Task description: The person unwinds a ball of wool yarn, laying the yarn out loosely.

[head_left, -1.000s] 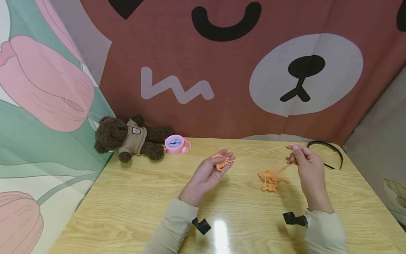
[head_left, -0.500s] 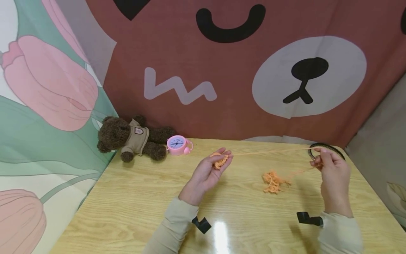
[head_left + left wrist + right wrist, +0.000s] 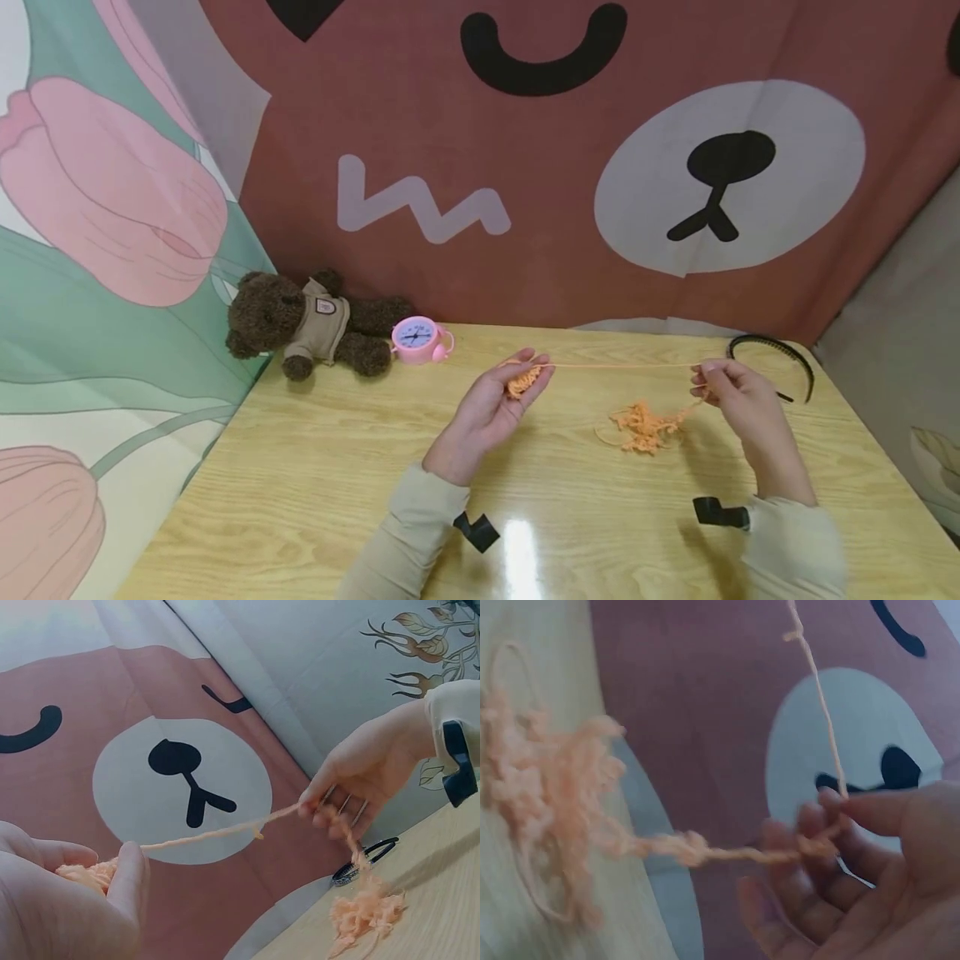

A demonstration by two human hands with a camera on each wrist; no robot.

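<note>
My left hand [image 3: 487, 412] holds a small wound bundle of orange yarn [image 3: 523, 381] between thumb and fingers. From it a single strand [image 3: 622, 365] runs taut and nearly level to my right hand [image 3: 750, 408], which pinches it between thumb and forefinger. Below the right hand lies a loose, tangled heap of the same yarn [image 3: 647, 427] on the table, joined to that hand by a kinked length [image 3: 735, 856]. In the left wrist view the bundle [image 3: 88, 876] shows between thumb and fingers, partly covered by them.
A brown teddy bear [image 3: 322, 325] lies at the back left of the wooden table [image 3: 315, 500], with a pink alarm clock [image 3: 416, 340] at its feet. Behind the right hand is a black headband [image 3: 791, 358]. A printed cloth [image 3: 540, 275] hangs along the back edge.
My right hand has swung out to the right, drawing the strand longer, then come partway back left. The left hand has stayed nearly still with its bundle. The heap's loose strands have shifted.
</note>
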